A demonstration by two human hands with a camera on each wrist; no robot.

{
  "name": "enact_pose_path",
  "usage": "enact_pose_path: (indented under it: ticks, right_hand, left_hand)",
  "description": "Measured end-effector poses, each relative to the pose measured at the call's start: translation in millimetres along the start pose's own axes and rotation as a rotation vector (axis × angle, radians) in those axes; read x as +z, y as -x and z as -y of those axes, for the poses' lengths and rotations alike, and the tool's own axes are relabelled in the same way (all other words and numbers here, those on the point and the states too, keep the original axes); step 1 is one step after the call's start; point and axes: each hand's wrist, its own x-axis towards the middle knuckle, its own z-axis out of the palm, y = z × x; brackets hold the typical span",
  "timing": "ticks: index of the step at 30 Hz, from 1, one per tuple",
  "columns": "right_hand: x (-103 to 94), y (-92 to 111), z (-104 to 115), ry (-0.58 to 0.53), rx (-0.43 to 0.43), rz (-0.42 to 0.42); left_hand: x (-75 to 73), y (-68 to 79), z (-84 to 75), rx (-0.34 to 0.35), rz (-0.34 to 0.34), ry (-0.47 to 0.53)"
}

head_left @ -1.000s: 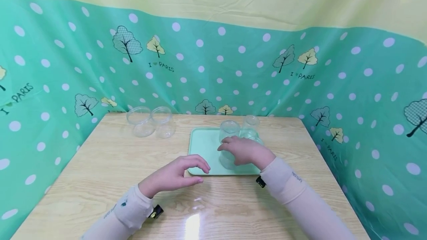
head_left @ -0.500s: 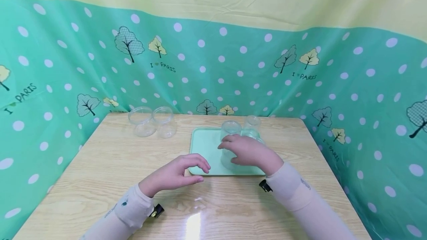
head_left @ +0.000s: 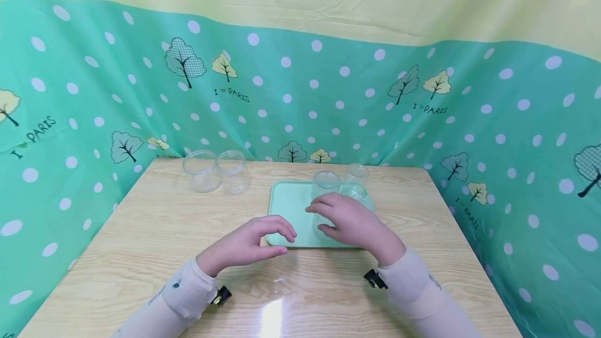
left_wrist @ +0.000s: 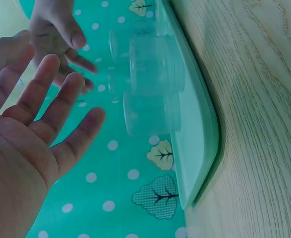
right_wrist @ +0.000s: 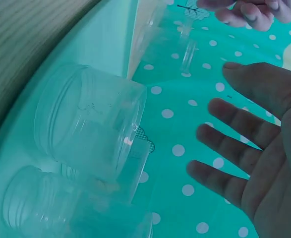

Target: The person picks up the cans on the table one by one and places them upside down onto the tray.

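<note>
Several clear plastic jars stand on a pale green tray (head_left: 287,200) in the head view. My right hand (head_left: 351,224) hovers over the tray's front right part, fingers apart and holding nothing; it partly covers a front jar (head_left: 321,229). Behind it show a back jar (head_left: 326,179) and a right-hand jar (head_left: 364,201). In the right wrist view, a wide jar (right_wrist: 93,124) has its ridged rim against the tray, beside the fingers. My left hand (head_left: 251,243) hangs at the tray's front left corner, fingers loosely bent around nothing.
Two more clear jars, one wide (head_left: 206,171) and one narrower (head_left: 235,173), stand at the table's back left. A wooden table (head_left: 155,233) carries everything. Green dotted cloth (head_left: 263,82) hangs behind and along both sides.
My right hand has drawn back slightly toward me and to the right, its fingers loosening above the front jar. The left hand and the jars stay in place.
</note>
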Motion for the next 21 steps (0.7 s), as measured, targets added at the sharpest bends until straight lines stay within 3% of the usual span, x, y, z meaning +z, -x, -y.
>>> enact_pose_path:
  ticks: [10,21]
  right_hand:
    - [8.3,10,4,-0.011,-0.056,-0.138]
    - [12.7,15,14,-0.043,-0.061,-0.173]
  left_hand:
    - [-1.4,-1.7,0.1,0.016,-0.010,-0.005]
    - [-3.0,1.6,-0.2,0.022,-0.017,-0.012]
